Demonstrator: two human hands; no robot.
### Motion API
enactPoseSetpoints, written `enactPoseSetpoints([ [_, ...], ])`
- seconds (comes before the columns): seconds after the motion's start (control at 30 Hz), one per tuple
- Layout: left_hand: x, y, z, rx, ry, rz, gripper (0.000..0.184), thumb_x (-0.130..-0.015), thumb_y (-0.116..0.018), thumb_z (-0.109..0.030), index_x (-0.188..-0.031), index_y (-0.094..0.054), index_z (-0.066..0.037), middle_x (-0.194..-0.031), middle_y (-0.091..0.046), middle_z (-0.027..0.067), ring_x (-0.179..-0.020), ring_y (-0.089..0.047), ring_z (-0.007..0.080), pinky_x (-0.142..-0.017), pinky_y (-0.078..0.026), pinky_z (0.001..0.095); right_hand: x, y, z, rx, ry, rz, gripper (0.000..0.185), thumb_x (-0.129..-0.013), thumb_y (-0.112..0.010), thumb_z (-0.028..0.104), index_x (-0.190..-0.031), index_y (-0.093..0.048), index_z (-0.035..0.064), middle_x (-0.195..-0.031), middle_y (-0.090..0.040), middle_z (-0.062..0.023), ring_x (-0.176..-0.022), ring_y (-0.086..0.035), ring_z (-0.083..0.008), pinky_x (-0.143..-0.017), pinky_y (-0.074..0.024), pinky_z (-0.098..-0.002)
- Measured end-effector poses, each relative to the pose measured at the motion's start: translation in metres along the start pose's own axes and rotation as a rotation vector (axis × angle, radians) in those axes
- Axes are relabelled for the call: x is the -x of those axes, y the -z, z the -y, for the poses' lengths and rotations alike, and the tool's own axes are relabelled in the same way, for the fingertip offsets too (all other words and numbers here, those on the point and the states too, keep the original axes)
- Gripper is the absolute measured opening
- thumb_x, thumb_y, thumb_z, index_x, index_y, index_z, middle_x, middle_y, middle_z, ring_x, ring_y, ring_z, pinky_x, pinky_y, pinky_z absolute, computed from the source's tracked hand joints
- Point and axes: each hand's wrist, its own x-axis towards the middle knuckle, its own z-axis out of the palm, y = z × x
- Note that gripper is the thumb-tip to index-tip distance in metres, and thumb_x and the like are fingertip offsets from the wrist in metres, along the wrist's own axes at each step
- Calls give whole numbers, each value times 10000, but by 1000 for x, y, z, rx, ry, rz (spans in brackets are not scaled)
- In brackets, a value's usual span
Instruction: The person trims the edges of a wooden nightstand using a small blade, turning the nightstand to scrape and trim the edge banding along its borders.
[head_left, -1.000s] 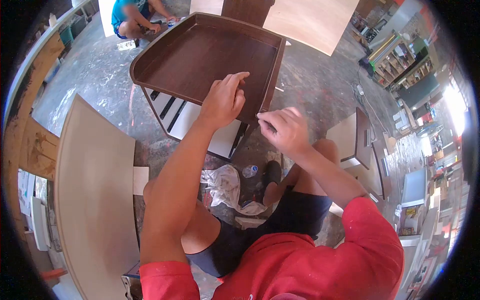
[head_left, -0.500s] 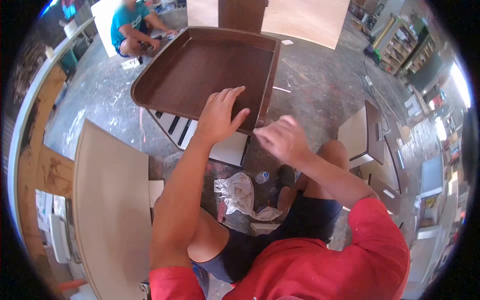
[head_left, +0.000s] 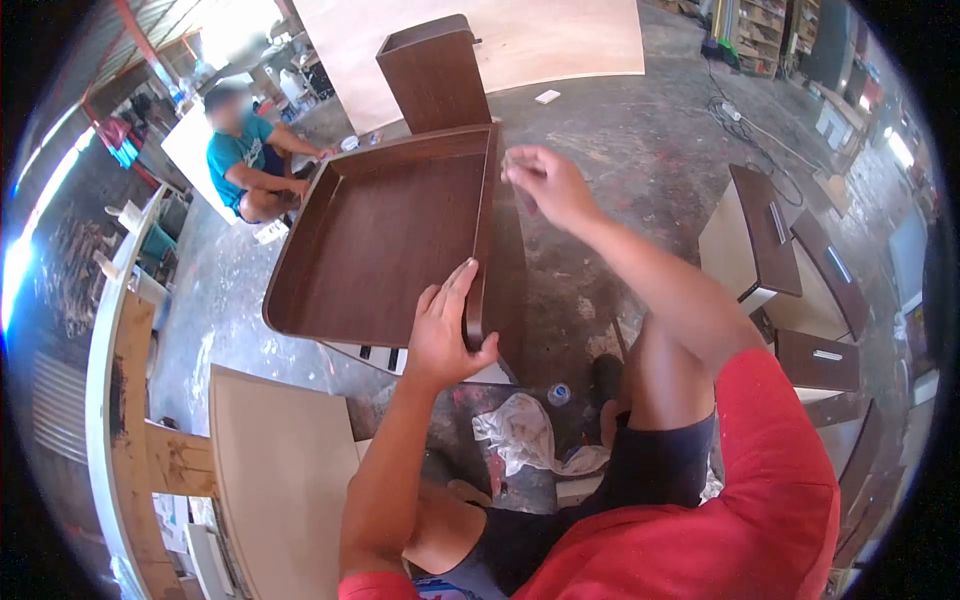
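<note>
A dark brown wood-grain furniture top with raised rims (head_left: pixel 385 240) stands tilted before me on a white-fronted base. My left hand (head_left: pixel 445 325) rests at its near right corner, fingers stretched along the rim and thumb spread to the side. Out past the far part of the right rim is my right hand (head_left: pixel 555 187), raised with thumb and fingertips pinched together. Whatever is between those fingertips, if anything, is too small to make out.
Across from me a person in a teal shirt (head_left: pixel 240 155) crouches by the far left side. A brown box (head_left: pixel 435 80) stands behind the top. Drawers (head_left: pixel 755 235) sit on the right, a curved beige panel (head_left: pixel 280 470) at left. A white rag (head_left: pixel 520 435) and bottle (head_left: pixel 559 394) lie below.
My right hand has moved from the near corner out along the right rim. My left hand now lies on the near right corner. The view has turned, and the top appears rotated.
</note>
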Motion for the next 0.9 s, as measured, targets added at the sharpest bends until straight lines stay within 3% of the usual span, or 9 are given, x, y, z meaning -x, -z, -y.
enactPoseSetpoints([
  [0.13, -4, -16, -6, -65, 31, -92, 919, -776, -716, -182, -1634, -457, 21, -1565, -605, 264, -1384, -622, 458, -1212, -424, 546, -106, -2, -99, -171, -324, -236, 315, -1022, -825, 203, -1287, -780, 39, -1150, -836, -64, -1060, -777, -149, -924, -591, -308],
  [0.2, -4, -19, -5, -92, 40, -119, 887, -783, -710, -203, -1606, -489, 42, -1537, -631, 262, -1344, -651, 459, -1195, -442, 542, -116, -9, -112, -404, -337, -284, 309, -1010, -849, 225, -1256, -802, 43, -1156, -835, -46, -1042, -767, -139, -893, -581, -299],
  [0.23, -5, -20, -3, -92, -2, -166, 774, -899, -685, -323, -1551, -544, 70, -1490, -663, 273, -1294, -684, 461, -1162, -473, 539, -122, -13, -116, -523, -342, -306, 307, -1004, -861, 235, -1240, -813, 45, -1160, -834, -37, -1033, -762, -135, -877, -575, -295],
  [0.33, -5, -22, 2, -95, -50, -183, 799, -865, -669, -309, -1572, -540, 42, -1514, -659, 284, -1309, -698, 424, -1145, -489, 521, -136, -27, -129, -566, -314, -218, 312, -1010, -865, 275, -1225, -821, 53, -1165, -832, -28, -998, -754, -127, -854, -565, -273],
  [0.37, -5, -22, 2, -101, -50, -194, 736, -951, -611, -394, -1533, -574, 55, -1489, -668, 305, -1282, -708, 441, -1123, -505, 523, -141, -30, -131, -577, -309, -234, 310, -1008, -867, 281, -1225, -825, 65, -1144, -829, -19, -976, -744, -117, -836, -561, -273],
  [0.5, -8, -23, 2, -57, -74, -224, 671, -1000, -574, -457, -1463, -640, 23, -1490, -661, 321, -1256, -712, 461, -1087, -540, 522, -155, -29, -159, -616, -353, -237, 298, -1003, -877, 310, -1226, -835, 118, -1048, -803, 26, -905, -699, -79, -760, -535, -273],
  [0.7, -6, -17, -1, -91, -70, -160, 673, -889, -735, -318, -1471, -632, 3, -1565, -611, 305, -1256, -703, 472, -1099, -546, 525, -153, -27, -162, -670, -424, -185, 319, -1002, -881, 350, -1258, -820, 171, -962, -751, 68, -799, -634, -62, -669, -490, -272],
  [0.83, -7, -5, -6, -75, -41, -57, 897, -762, -855, -188, -1570, -512, -2, -1686, -485, 303, -1368, -636, 480, -1130, -523, 544, -147, -28, -155, -613, -431, -170, 289, -1020, -860, 347, -1237, -805, 164, -956, -743, 64, -759, -626, -65, -653, -480, -257],
  [0.9, -5, -3, -6, -61, -24, -22, 952, -766, -891, -219, -1590, -472, 7, -1707, -455, 304, -1407, -611, 476, -1153, -503, 548, -149, -29, -155, -582, -425, -155, 281, -1031, -846, 350, -1235, -804, 162, -975, -751, 58, -770, -631, -66, -656, -481, -258],
])
